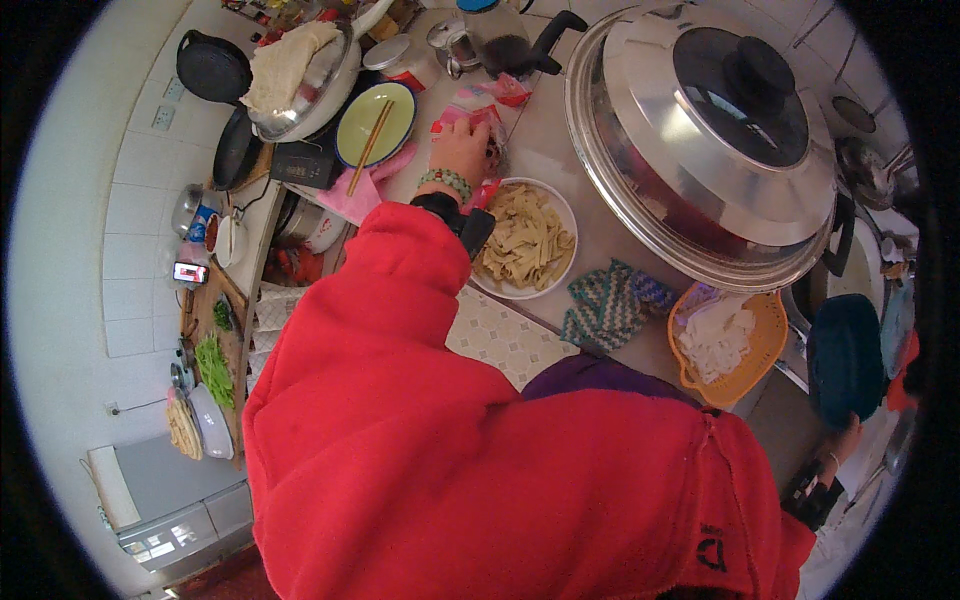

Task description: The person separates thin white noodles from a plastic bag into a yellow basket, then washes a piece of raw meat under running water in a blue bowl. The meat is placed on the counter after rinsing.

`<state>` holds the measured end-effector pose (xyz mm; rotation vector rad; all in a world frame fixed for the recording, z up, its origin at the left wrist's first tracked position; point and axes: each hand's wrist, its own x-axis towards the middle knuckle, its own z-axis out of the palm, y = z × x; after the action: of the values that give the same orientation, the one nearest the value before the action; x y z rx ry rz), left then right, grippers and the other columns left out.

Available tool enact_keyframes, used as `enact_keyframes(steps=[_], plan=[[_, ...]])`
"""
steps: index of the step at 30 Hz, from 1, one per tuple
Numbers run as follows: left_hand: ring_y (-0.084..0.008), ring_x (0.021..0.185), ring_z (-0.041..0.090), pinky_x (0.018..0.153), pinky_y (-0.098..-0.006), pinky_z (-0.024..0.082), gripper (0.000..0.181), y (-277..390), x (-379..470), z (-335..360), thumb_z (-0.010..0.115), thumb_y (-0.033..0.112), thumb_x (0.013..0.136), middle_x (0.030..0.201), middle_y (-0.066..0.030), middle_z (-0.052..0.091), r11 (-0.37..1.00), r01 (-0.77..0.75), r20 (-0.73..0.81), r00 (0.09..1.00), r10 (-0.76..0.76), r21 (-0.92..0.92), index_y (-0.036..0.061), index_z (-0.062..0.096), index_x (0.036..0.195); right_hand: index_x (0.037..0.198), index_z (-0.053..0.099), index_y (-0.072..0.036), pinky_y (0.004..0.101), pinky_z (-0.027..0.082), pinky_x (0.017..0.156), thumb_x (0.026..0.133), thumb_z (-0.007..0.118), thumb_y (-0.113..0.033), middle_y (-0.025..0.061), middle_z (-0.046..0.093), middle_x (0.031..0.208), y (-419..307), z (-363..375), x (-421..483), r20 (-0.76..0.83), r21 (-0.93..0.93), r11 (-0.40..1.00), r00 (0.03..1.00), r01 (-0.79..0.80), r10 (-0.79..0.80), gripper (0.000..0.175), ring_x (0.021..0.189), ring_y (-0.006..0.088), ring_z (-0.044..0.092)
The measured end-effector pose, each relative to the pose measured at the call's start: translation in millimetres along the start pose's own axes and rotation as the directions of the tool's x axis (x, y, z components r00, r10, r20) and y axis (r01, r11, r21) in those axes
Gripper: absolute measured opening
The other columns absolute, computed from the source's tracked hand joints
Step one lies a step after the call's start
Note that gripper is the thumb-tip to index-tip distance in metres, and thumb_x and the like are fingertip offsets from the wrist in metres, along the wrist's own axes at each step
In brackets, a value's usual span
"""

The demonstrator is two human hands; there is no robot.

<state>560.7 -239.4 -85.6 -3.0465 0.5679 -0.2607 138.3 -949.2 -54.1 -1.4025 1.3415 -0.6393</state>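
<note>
My left hand point(456, 154), with a bead bracelet at the wrist, has its fingers curled over a pink and red plastic bag point(487, 112) on the counter. Just below that wrist sits a white bowl point(571, 251) of pale yellow strips point(525, 236), which look like tofu skin. At the far right my right hand point(846, 444) grips the near end of a dark teal plastic basin point(846, 360), tilted beside the sink. An orange colander point(769, 337) with white slices point(716, 337) stands left of the basin. Its lower fingers are hidden behind the basin.
A large lidded steel pot point(637, 142) fills the right rear of the counter. A patterned cloth point(604, 307) lies at the front edge. Wooden chopsticks point(371, 146) rest across a yellow-green enamel plate point(394, 124). Chopped greens point(215, 367) lie on the left-hand worktop.
</note>
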Motion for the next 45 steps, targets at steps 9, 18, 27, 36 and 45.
enact_keyframes(steps=[9,18,27,36,45], plan=[[-0.0367,0.091,0.053,0.077,-0.0422,0.044,0.059,2,2,0,0.071,0.023,0.062,0.101,-0.0189,0.051,0.992,0.084,0.062,0.995,-0.078,-0.098,0.0062,0.044,0.112,0.103,0.05,-0.006,0.0341,0.041,0.077,0.077,0.056,-0.024,0.0085,0.053,0.104,9,-2,5,0.004,0.047,0.999,1.0,0.02,-0.02,0.032,0.091,0.0222,0.05],[-0.0353,0.096,0.055,0.078,-0.0424,0.045,0.068,-1,13,-10,0.068,0.034,0.065,0.107,-0.0204,0.053,0.988,0.141,0.301,0.947,-0.114,-0.07,0.0043,0.037,0.117,0.107,0.049,-0.004,0.0359,0.038,0.085,0.077,0.056,-0.026,0.0108,0.05,0.109,40,-35,54,0.03,-0.213,0.966,0.989,0.147,-0.144,0.038,0.096,0.0253,0.048],[-0.0385,0.098,0.051,0.082,-0.0431,0.043,0.07,-9,32,9,0.071,0.037,0.057,0.106,-0.0209,0.052,0.991,0.114,0.479,0.875,-0.07,-0.065,0.0133,0.044,0.117,0.106,0.05,-0.005,0.0365,0.04,0.082,0.076,0.056,-0.026,0.01,0.051,0.108,45,-41,50,0.117,-0.159,0.976,0.984,0.15,-0.132,0.037,0.096,0.0246,0.048],[-0.0364,0.098,0.049,0.085,-0.0397,0.042,0.073,-30,40,32,0.075,0.038,0.052,0.105,-0.0195,0.053,0.983,0.062,0.474,0.88,0.028,-0.173,0.0141,0.048,0.115,0.104,0.05,-0.005,0.0355,0.041,0.08,0.076,0.057,-0.024,0.0093,0.051,0.106,60,-52,59,0.173,-0.191,0.964,0.973,0.187,-0.154,0.035,0.093,0.0229,0.049],[-0.0249,0.082,0.058,0.075,-0.033,0.047,0.057,-54,29,16,0.074,0.025,0.059,0.093,-0.0113,0.06,0.758,0.214,0.298,0.954,-0.027,-0.616,0.0087,0.05,0.107,0.107,0.05,-0.006,0.0366,0.039,0.085,0.077,0.056,-0.024,0.0102,0.05,0.11,56,-42,54,0.162,0.036,0.996,0.984,-0.076,0.069,0.036,0.1,0.0254,0.048]])
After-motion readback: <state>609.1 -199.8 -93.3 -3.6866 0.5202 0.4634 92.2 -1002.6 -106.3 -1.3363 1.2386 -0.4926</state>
